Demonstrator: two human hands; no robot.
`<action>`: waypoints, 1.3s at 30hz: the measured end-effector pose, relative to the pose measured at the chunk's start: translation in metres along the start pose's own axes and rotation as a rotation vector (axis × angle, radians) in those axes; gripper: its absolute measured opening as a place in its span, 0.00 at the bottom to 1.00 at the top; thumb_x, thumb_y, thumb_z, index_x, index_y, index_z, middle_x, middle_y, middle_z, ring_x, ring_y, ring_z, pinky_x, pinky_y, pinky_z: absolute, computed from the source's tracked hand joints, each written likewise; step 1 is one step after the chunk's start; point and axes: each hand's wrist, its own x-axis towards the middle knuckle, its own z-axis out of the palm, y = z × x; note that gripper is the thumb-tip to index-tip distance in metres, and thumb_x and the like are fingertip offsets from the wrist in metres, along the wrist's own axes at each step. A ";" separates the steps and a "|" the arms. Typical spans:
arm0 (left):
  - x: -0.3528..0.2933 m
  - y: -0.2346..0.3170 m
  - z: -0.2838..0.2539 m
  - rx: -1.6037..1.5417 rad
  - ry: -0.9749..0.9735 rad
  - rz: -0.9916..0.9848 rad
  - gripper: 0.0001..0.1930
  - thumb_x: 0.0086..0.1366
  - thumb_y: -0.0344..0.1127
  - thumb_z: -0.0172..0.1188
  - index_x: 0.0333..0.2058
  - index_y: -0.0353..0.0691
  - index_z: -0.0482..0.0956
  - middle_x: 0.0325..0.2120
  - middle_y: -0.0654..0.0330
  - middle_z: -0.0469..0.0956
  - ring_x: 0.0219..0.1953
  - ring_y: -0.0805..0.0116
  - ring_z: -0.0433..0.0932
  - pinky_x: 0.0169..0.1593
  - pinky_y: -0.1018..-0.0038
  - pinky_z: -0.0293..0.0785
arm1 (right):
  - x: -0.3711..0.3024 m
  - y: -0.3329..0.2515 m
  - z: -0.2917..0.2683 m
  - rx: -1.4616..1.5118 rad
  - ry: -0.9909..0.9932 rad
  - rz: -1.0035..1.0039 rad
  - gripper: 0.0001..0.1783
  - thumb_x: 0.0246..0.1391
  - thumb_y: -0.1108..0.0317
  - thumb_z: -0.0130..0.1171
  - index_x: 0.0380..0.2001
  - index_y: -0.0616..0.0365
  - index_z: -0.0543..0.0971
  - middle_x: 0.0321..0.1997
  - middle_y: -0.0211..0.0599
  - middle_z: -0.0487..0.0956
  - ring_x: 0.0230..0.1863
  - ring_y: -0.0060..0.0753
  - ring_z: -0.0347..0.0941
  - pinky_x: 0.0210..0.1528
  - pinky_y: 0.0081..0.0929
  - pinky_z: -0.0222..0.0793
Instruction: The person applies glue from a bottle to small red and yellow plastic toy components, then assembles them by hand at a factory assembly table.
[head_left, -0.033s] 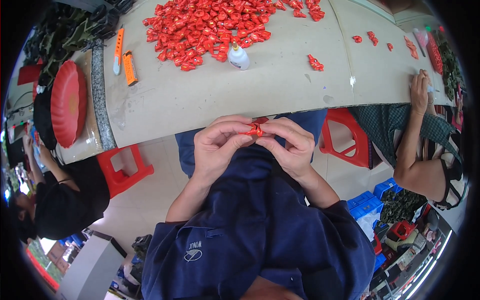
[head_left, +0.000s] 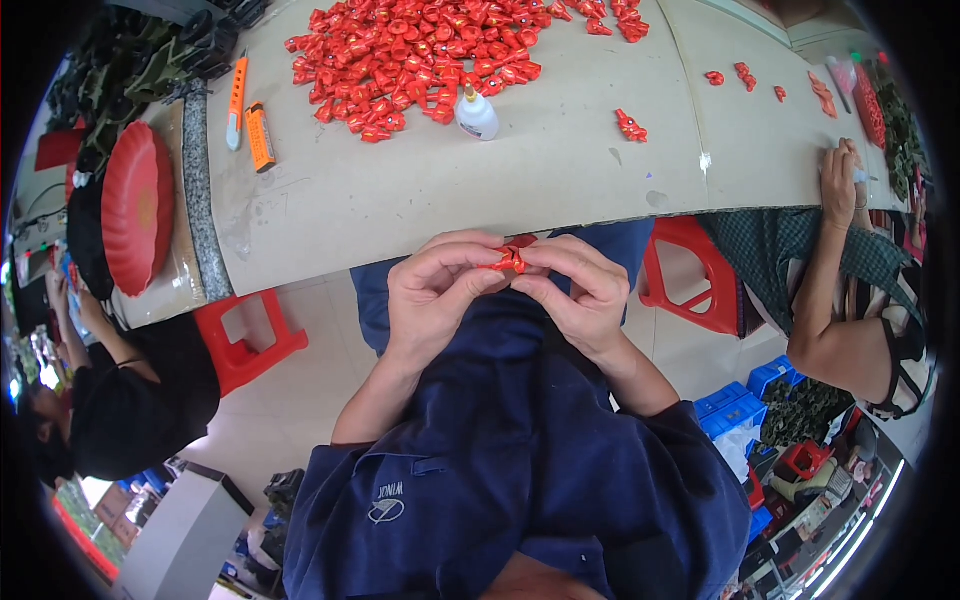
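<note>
A small red folded piece (head_left: pixel 511 261) sits just below the tabletop's (head_left: pixel 450 190) near edge, pinched between both hands. The left hand (head_left: pixel 432 295) and right hand (head_left: pixel 580 290) each close their grip on it, fingertips pressed together. Shaping seems underway; finishing calls for careful fingertip pressure. A red pile (head_left: pixel 420 55) and a glue bottle (head_left: pixel 476 113) lie toward the far edge.

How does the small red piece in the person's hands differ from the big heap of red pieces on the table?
The small red piece is single; the heap of red pieces holds very many. The piece is pinched between the fingers of the left hand and right hand, above the lap; the heap lies untouched on the table. Both share the same bright red colour.
</note>
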 end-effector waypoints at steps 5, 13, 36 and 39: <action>0.001 -0.001 0.001 0.076 0.025 0.040 0.08 0.53 0.16 0.54 0.33 0.30 0.75 0.40 0.51 0.71 0.40 0.67 0.73 0.42 0.76 0.75 | 0.004 0.005 -0.011 -0.041 0.061 0.029 0.16 0.34 0.81 0.63 0.32 0.65 0.77 0.31 0.39 0.75 0.27 0.24 0.72 0.29 0.18 0.68; -0.001 -0.008 -0.003 0.198 0.091 0.422 0.13 0.50 0.15 0.55 0.36 0.29 0.72 0.35 0.49 0.74 0.38 0.65 0.73 0.42 0.74 0.70 | 0.071 0.007 -0.011 -0.248 -0.008 0.108 0.31 0.33 0.72 0.65 0.46 0.59 0.69 0.40 0.36 0.73 0.39 0.28 0.68 0.34 0.20 0.66; 0.058 0.002 0.022 0.670 0.064 0.409 0.07 0.45 0.17 0.58 0.26 0.33 0.77 0.31 0.55 0.76 0.34 0.64 0.76 0.38 0.76 0.72 | 0.058 0.013 -0.042 -0.242 0.452 -0.057 0.15 0.41 0.74 0.60 0.36 0.62 0.73 0.33 0.36 0.76 0.31 0.26 0.70 0.35 0.22 0.65; 0.067 0.000 0.029 0.757 -0.002 0.662 0.09 0.42 0.15 0.58 0.23 0.34 0.76 0.31 0.54 0.76 0.34 0.60 0.76 0.37 0.73 0.73 | 0.041 0.016 -0.058 -0.123 0.521 -0.017 0.15 0.43 0.74 0.59 0.37 0.64 0.71 0.34 0.35 0.76 0.31 0.22 0.69 0.35 0.18 0.64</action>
